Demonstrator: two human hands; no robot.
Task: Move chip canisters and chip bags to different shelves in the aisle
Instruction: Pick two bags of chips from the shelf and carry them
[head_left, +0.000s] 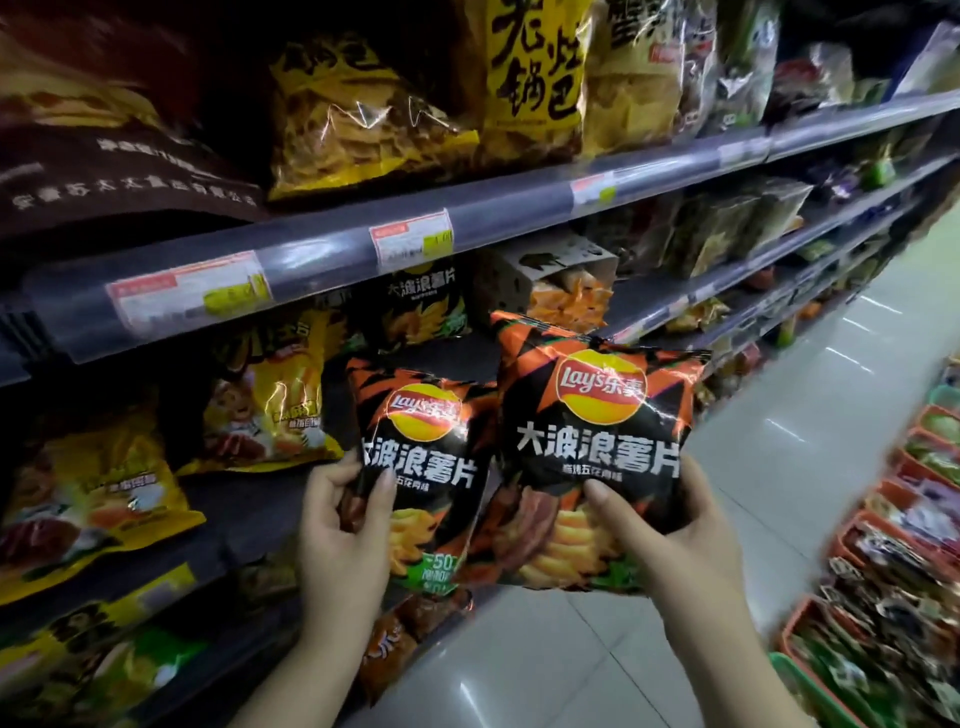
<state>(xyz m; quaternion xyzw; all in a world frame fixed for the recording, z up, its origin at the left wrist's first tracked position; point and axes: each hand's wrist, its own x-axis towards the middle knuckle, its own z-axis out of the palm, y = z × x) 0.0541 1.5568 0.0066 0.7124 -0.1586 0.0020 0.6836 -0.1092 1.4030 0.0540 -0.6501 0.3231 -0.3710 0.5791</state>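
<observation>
I hold two black-and-orange Lay's chip bags upright in front of the shelves. My left hand (340, 512) grips the lower left edge of the left chip bag (423, 467). My right hand (670, 525) grips the bottom of the right chip bag (597, 447), thumb pressed on its front. The right bag overlaps the left one's edge. Both bags hang just in front of the middle shelf (249, 514), which shows a dark bare stretch behind them. No chip canisters are visible.
Yellow chip bags (265, 410) lie on the middle shelf at left. A black Lay's bag (421, 306) stands behind. Large yellow bags (363, 114) fill the upper shelf above the price rail (322, 265). The tiled aisle floor (810, 426) runs right, beside baskets of snacks (893, 561).
</observation>
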